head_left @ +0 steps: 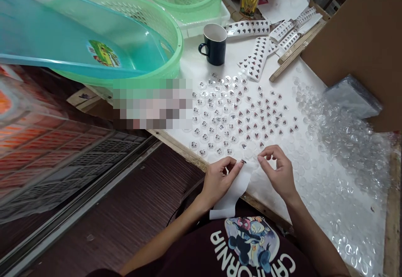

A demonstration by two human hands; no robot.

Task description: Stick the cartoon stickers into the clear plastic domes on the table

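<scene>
My left hand [222, 178] is closed on a white sticker strip [230, 195], which hangs over the table's front edge. One small dark printed sticker [243, 161] shows by the left thumb tip. To the right, my right hand [276, 169] pinches thumb and forefinger together just above the table; what lies between them is too small to make out. Beyond both hands, rows of clear round pieces with printed pictures [248, 111] cover the white tabletop [185, 143]. Plain clear discs [301, 176] lie scattered beside my right hand.
A dark blue mug [216, 53] stands behind the rows, near printed sticker sheets [259, 57] and a wooden strip [292, 55]. Green baskets [179, 38] and a blue plastic tub [125, 38] occupy the left. A heap of clear pieces [351, 143] and a cardboard box [354, 38] are at right.
</scene>
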